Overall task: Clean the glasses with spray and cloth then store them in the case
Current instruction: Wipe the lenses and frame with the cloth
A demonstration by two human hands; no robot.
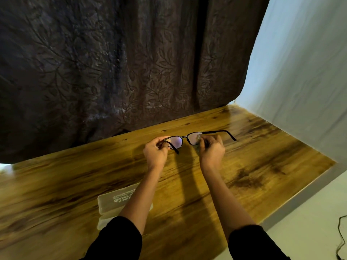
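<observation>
- Two risks, as I judge it. The glasses (176,141) hang above the surface (262,147) held only at their ends, so hard rubbing could twist the frame or strain the outstretched temple. A slackened pinch could also drop them onto the wood.
- The cloth (198,137) is small and bunched, so a bare fingertip could slide onto the lens and smear it.
- Left hand (156,150): fingers curled, gripping the frame's left end near the hinge.
- Right hand (211,147): fingers curled, pinching the cloth against the right lens.
- The translucent case (110,200) lies on the surface near the person, apparently open and partly hidden by the left forearm. No spray bottle is in view.
</observation>
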